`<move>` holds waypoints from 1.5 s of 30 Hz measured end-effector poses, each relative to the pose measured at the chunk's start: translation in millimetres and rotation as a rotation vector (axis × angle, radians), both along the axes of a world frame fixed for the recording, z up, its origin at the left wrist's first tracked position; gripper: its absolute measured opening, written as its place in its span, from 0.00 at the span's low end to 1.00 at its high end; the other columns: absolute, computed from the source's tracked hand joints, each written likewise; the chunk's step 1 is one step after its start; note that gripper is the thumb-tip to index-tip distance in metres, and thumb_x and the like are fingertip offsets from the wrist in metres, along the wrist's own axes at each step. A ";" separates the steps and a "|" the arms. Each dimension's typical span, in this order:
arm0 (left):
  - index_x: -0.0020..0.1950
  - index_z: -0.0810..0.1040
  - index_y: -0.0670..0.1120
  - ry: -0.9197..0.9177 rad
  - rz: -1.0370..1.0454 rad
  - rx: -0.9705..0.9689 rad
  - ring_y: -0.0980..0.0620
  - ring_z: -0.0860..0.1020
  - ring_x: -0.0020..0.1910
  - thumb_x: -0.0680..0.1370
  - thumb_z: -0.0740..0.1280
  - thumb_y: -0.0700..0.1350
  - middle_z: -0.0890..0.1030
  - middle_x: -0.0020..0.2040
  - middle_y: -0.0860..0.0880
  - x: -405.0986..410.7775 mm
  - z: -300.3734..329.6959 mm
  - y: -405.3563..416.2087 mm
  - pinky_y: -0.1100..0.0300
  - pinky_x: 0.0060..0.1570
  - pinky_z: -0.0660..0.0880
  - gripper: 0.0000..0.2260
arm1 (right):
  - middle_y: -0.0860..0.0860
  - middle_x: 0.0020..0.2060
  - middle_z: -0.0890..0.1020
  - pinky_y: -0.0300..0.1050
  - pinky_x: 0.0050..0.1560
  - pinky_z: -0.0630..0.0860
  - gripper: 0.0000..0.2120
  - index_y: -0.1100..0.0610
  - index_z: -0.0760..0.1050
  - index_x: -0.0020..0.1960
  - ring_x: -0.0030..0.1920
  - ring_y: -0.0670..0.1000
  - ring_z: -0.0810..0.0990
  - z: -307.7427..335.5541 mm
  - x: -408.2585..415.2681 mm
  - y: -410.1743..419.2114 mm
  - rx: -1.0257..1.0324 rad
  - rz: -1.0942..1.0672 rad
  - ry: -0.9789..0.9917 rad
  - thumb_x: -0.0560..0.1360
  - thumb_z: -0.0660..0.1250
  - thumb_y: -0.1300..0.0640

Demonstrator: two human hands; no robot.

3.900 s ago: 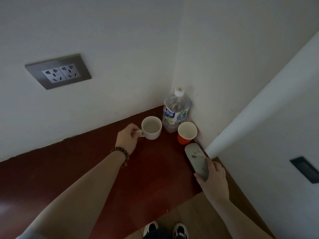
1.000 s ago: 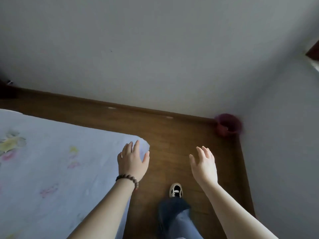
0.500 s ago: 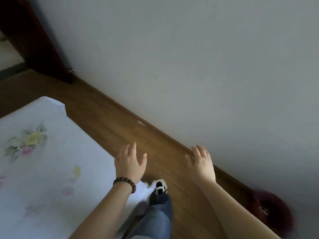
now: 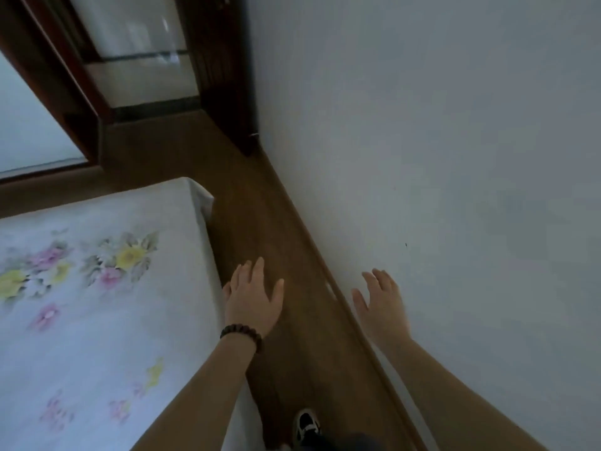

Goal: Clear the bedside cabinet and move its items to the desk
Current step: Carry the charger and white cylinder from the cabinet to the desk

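Observation:
My left hand [image 4: 252, 299], with a dark bead bracelet on its wrist, hovers palm down over the strip of wooden floor beside the bed; its fingers are straight and it holds nothing. My right hand [image 4: 382, 304] is stretched out near the white wall, fingers spread and empty. The bedside cabinet, the desk and the cabinet's items are out of view.
A bed [image 4: 97, 304] with a pale flowered sheet fills the left. A narrow wooden floor strip [image 4: 260, 229] runs between bed and white wall [image 4: 439, 141] toward a dark wooden door frame [image 4: 227, 76]. My shoe [image 4: 305, 426] shows at the bottom.
The view has swung left along the wall: the dark red bin has left the frame and the door frame now shows ahead. Both hands stay empty; earlier they held a mug and a remote.

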State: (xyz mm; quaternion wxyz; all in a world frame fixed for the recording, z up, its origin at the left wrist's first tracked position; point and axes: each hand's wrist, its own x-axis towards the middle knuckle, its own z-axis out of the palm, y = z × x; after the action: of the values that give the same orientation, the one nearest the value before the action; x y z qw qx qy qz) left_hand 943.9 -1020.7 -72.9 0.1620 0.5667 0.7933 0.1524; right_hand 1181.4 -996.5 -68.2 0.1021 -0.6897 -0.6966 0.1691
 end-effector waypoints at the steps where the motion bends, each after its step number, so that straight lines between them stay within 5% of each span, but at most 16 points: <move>1: 0.76 0.57 0.50 0.002 0.030 0.000 0.44 0.58 0.74 0.78 0.53 0.63 0.63 0.75 0.45 -4.1 1.5 15.0 0.44 0.71 0.56 0.30 | 0.54 0.73 0.64 0.52 0.74 0.55 0.24 0.56 0.63 0.71 0.74 0.54 0.56 1.1 -7.5 23.1 0.007 0.032 0.007 0.79 0.54 0.45; 25: 0.75 0.58 0.49 -0.008 0.669 -0.014 0.46 0.58 0.75 0.78 0.54 0.60 0.62 0.76 0.46 -230.9 16.9 465.3 0.45 0.71 0.57 0.28 | 0.53 0.72 0.65 0.47 0.71 0.55 0.25 0.55 0.64 0.71 0.74 0.53 0.58 -11.4 -317.8 606.1 0.029 0.678 0.086 0.79 0.54 0.42; 45: 0.76 0.55 0.51 -0.114 1.094 -0.035 0.47 0.54 0.76 0.78 0.55 0.62 0.59 0.77 0.47 -627.5 5.4 715.6 0.45 0.73 0.54 0.30 | 0.51 0.73 0.64 0.49 0.70 0.60 0.25 0.51 0.64 0.71 0.74 0.51 0.56 -3.8 -779.0 904.7 0.053 1.092 -0.052 0.78 0.54 0.42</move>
State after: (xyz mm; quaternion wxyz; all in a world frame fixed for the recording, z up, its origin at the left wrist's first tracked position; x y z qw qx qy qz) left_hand 316.4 -305.2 -67.5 0.1111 0.0596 0.9646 0.2315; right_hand 402.4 -91.9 -72.0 -0.0003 -0.2289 -0.9597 0.1629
